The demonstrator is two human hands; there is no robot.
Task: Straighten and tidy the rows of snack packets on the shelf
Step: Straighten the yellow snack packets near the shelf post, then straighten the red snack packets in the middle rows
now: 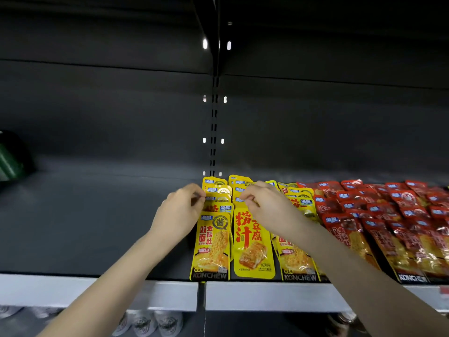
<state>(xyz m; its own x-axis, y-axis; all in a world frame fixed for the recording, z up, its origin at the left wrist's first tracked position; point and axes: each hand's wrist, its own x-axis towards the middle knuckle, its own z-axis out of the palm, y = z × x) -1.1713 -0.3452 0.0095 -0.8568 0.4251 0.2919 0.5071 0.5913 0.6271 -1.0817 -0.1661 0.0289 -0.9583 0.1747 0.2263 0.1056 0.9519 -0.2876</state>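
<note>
Pinching with curled fingers, the left hand (181, 211) holds the side edge of a yellow packet (218, 198) in the far part of the first row (212, 244). Just to the right, the right hand (266, 206) pinches the top of a second packet (238, 200), in the next row (252, 242). Both rows lie flat and overlapping on the dark shelf (85, 227), reaching its front edge below the wrists. Red packets (388, 215) lie further right.
</note>
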